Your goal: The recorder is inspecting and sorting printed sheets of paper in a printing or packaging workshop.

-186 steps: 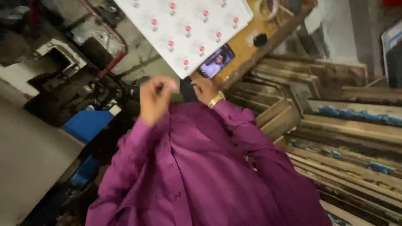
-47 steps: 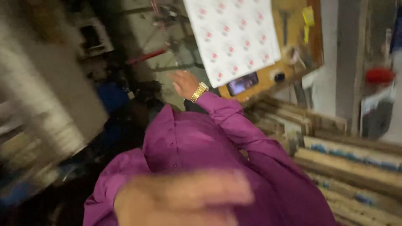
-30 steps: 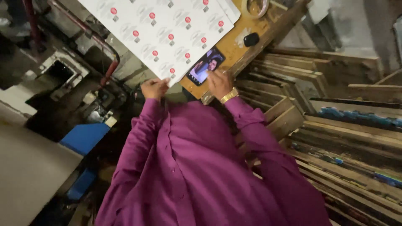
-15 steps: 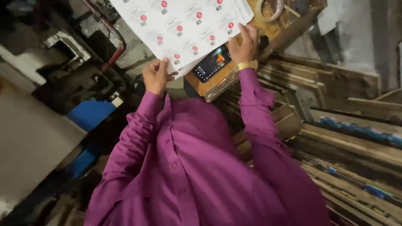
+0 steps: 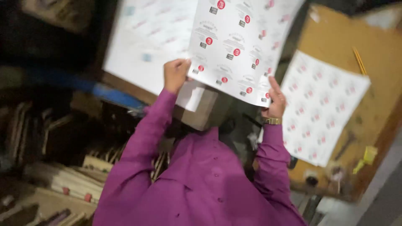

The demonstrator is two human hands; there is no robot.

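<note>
Large printed sheet (image 5: 245, 39), white with red dots, held up over a wooden table (image 5: 335, 50). A second such sheet (image 5: 320, 106) lies flat on that table, right of the held one. Left hand (image 5: 175, 74) grips its lower left edge; right hand (image 5: 274, 100), wristwatch (image 5: 272, 121) below, grips the lower right corner

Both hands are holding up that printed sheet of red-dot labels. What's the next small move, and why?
Probably lower the sheet flat onto the white stack beneath it. The left hand and right hand each pinch its lower edge, so it hangs lifted and bowed. Another printed sheet already lies on the wooden board to the right.
</note>
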